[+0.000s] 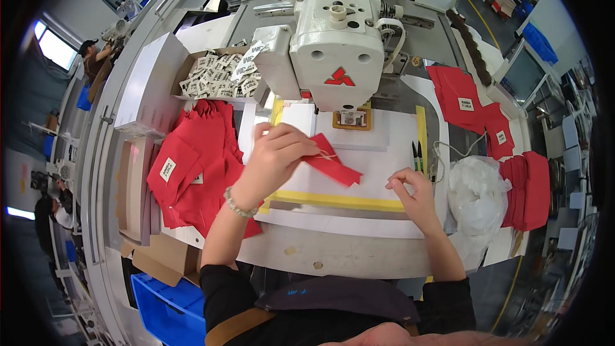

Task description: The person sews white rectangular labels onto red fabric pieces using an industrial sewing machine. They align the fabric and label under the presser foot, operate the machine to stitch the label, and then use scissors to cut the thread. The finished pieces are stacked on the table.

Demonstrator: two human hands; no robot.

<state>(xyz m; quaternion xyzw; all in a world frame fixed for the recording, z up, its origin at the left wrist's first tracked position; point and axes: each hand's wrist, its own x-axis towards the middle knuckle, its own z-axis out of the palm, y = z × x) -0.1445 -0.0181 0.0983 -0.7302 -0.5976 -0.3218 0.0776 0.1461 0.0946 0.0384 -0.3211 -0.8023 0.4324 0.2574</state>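
Over the white work surface (375, 170), my left hand (275, 154) is closed on a red fabric piece (334, 163) folded into a strip, with a pale cord or thread across its middle. The strip slants down to the right, below the sewing machine's clamp (352, 119). My right hand (415, 195) is apart from the fabric, near the right edge of the surface. Its fingers are curled, thumb and forefinger together; anything between them is too small to see. Two slim dark-tipped tools (418, 159) lie just beyond it. The white sewing machine head (336, 45) stands above.
At left are a loose pile of red fabric pieces (218, 131) and a box of small printed labels (181, 77). At right lie labelled red pieces (458, 99), a clear plastic bag (474, 186) and a red fabric stack (535, 189). A blue bin (150, 311) stands lower left.
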